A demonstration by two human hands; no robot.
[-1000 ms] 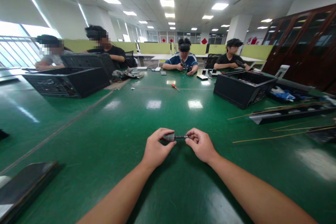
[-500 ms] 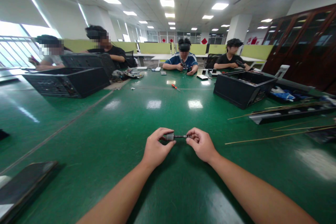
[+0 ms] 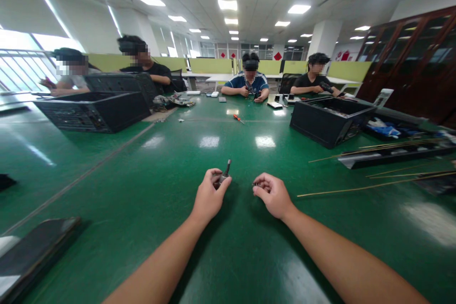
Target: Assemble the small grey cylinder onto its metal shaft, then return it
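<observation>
Held in my left hand (image 3: 210, 194) is a grey metal cylinder with a thin dark rod (image 3: 227, 168) sticking out of it, its lighter tip pointing up and away from me. My thumb and fingers wrap round the cylinder, so most of it is hidden. A short gap to the right, my right hand (image 3: 273, 194) is closed, with thumb and fingertips pinching a small shiny metal piece (image 3: 255, 185). Its exact kind is too small to make out. Both hands are over the green tabletop (image 3: 235, 256), and the two parts are apart.
Black computer cases (image 3: 96, 111) stand at left and right. A red-handled screwdriver (image 3: 238, 118) lies further off. Thin yellowish rods (image 3: 338, 191) reach in from the right beside a dark metal channel (image 3: 370, 154). A dark flat panel (image 3: 39, 247) lies front left. Several co-workers sit opposite.
The rod's tip has come away from the small piece in my right hand. My left hand has turned the cylinder so the rod swings from pointing right to upward. My right hand barely moved.
</observation>
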